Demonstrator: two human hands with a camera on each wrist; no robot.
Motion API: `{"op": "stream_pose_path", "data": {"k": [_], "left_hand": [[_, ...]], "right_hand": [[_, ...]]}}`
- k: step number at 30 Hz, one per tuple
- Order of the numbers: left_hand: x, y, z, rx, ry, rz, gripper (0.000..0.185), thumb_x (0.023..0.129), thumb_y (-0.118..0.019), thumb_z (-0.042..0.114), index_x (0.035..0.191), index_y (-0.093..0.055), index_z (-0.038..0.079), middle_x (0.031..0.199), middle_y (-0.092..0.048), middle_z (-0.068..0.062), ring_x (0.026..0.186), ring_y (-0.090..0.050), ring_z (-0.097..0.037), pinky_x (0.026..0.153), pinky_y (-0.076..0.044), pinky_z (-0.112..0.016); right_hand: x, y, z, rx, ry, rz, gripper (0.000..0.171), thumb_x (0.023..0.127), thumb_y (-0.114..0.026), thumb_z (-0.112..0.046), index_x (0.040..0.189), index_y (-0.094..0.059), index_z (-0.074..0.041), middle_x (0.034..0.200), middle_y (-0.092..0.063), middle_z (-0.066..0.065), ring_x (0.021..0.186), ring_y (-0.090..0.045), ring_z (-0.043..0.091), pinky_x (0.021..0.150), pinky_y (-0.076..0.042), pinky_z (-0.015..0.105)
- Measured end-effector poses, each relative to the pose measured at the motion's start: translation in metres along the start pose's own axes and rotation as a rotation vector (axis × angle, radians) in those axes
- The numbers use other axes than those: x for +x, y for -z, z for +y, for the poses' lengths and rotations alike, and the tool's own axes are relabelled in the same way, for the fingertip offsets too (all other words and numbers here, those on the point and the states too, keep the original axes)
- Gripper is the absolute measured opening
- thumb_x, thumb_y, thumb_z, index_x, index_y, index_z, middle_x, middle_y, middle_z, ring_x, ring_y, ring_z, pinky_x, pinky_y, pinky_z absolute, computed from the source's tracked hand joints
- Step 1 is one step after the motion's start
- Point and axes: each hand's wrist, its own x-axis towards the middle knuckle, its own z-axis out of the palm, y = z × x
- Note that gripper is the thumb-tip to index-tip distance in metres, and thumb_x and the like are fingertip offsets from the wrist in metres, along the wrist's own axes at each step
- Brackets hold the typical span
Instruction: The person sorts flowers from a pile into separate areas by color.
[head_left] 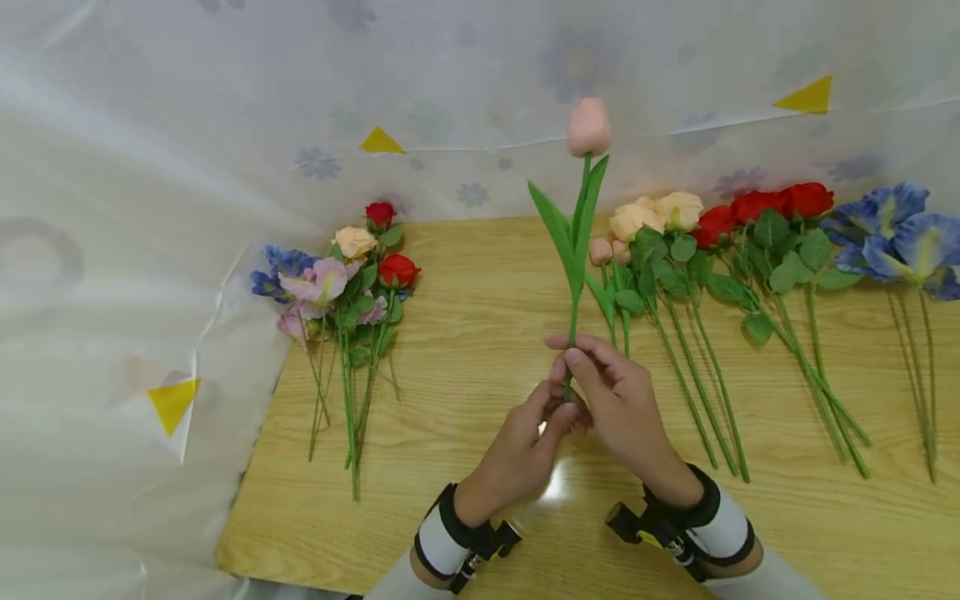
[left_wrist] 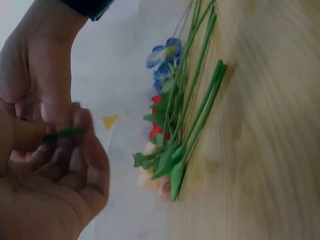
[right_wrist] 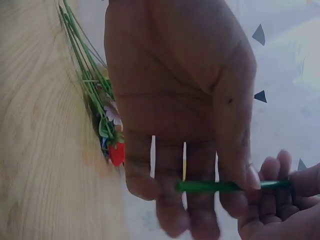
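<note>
Both hands grasp one pink tulip [head_left: 577,265]: the right hand [head_left: 626,408] pinches its stem between thumb and fingers, and the left hand [head_left: 521,450] has its fingers bent round the lower end. The tulip is held up above the desk [head_left: 487,283], between its near and far edges. By the far left corner lies a mixed bunch [head_left: 349,313]. Right of the hands, two tulips [head_left: 601,252], cream roses [head_left: 637,221], red roses [head_left: 765,207] and blue flowers [head_left: 892,246] lie with their heads toward the far edge.

Bouquet [head_left: 351,307] left, roses [head_left: 757,205] right, flank the held tulip [head_left: 582,237].
</note>
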Motion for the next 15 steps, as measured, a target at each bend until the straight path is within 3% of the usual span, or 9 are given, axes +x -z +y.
{"op": "stream_pose_path", "data": {"k": [4, 8, 11, 15], "left_hand": [[-0.005, 0.021, -0.009, 0.201, 0.102, 0.027, 0.030, 0.105, -0.044, 0.027, 0.129, -0.049, 0.009, 0.124, -0.057, -0.003, 0.110, -0.057, -0.017, 0.089, -0.049, -0.030], [-0.016, 0.059, -0.017, 0.372, 0.182, 0.205, 0.032, 0.105, -0.046, 0.027, 0.129, -0.052, 0.006, 0.125, -0.053, -0.009, 0.115, -0.052, -0.027, 0.091, -0.047, -0.039], [-0.029, 0.088, -0.025, 0.545, 0.269, 0.350, 0.032, 0.104, -0.049, 0.022, 0.127, -0.053, 0.001, 0.122, -0.052, -0.018, 0.111, -0.051, -0.034, 0.087, -0.046, -0.045], [-0.048, 0.120, -0.035, 0.724, 0.454, 0.475, 0.036, 0.101, -0.056, 0.019, 0.127, -0.051, -0.005, 0.121, -0.050, -0.028, 0.107, -0.050, -0.042, 0.084, -0.045, -0.052]], "right_hand": [[0.000, 0.009, 0.008, 0.031, 0.009, -0.007, 0.024, 0.105, -0.043, -0.014, 0.114, -0.063, -0.003, 0.078, -0.054, 0.008, 0.052, -0.046, 0.017, 0.045, -0.040, 0.028], [0.000, 0.022, 0.019, 0.037, 0.034, -0.015, 0.027, 0.106, -0.038, -0.012, 0.119, -0.058, 0.000, 0.069, -0.041, 0.009, 0.042, -0.031, 0.014, 0.038, -0.029, 0.030], [0.001, 0.031, 0.024, -0.052, 0.011, 0.022, 0.028, 0.106, -0.038, -0.013, 0.119, -0.059, 0.001, 0.068, -0.041, 0.009, 0.042, -0.031, 0.014, 0.038, -0.030, 0.030], [0.001, 0.044, 0.031, -0.320, -0.085, 0.025, 0.033, 0.107, -0.037, -0.020, 0.124, -0.059, -0.002, 0.066, -0.043, 0.007, 0.042, -0.031, 0.013, 0.040, -0.031, 0.029]]}}
